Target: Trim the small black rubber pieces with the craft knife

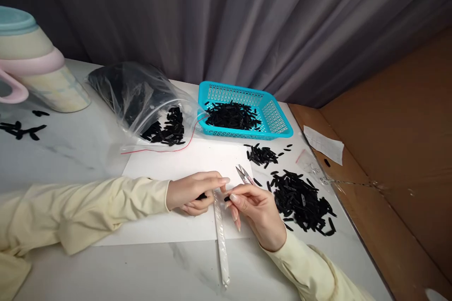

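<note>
My left hand is curled closed over the white paper, with a small black elongated piece showing between its fingers. Whether more pieces lie inside that hand is hidden. Close beside it, the thumb and finger of my right hand pinch another small black piece, whose tip points toward my left fingertips. Under both hands a long white twisted wrapped strip lies across the paper. Just behind my right hand are small scissors with their blades apart.
A blue basket holds many black pieces. Left of it lies a clear zip bag with a red seal line, also holding black pieces. Loose piles sit at right. A tumbler stands far left; cardboard borders the right.
</note>
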Available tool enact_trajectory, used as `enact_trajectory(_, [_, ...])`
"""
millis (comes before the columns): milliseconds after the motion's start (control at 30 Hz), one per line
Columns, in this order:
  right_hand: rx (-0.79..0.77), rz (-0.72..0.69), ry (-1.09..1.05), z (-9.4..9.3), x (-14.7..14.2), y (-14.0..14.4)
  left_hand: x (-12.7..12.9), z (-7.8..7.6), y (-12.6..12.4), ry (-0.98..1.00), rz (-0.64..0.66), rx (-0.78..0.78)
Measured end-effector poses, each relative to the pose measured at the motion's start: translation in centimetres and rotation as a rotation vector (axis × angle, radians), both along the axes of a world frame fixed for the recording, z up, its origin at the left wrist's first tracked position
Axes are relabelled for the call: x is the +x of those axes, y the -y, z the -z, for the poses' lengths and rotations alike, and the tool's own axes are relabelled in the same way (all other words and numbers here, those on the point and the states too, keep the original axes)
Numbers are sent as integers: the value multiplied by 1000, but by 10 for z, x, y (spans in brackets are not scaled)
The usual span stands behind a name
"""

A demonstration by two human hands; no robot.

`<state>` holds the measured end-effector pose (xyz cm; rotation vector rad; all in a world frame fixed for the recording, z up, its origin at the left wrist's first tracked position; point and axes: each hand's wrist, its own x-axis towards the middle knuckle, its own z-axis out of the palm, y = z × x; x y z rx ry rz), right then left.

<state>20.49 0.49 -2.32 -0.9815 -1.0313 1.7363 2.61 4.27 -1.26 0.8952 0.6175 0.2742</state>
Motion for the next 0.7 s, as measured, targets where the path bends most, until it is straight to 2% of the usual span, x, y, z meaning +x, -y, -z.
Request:
enact_trajectory(133, [86, 95, 44, -2, -2, 4, 0, 3, 1, -6, 49, 56])
enact_trajectory(300, [136, 137, 120, -4, -4, 9, -1, 6, 2, 19, 38, 49])
enact_trajectory(400, [178, 95, 174, -3, -3, 9, -1, 4, 2, 17, 33, 45])
enact_trajectory(600, [498, -13, 435, -4, 1, 10, -2, 0, 2, 41, -14, 5])
enact_trajectory(700, [526, 27, 457, -3, 1, 11, -2, 1, 2, 29, -28, 0])
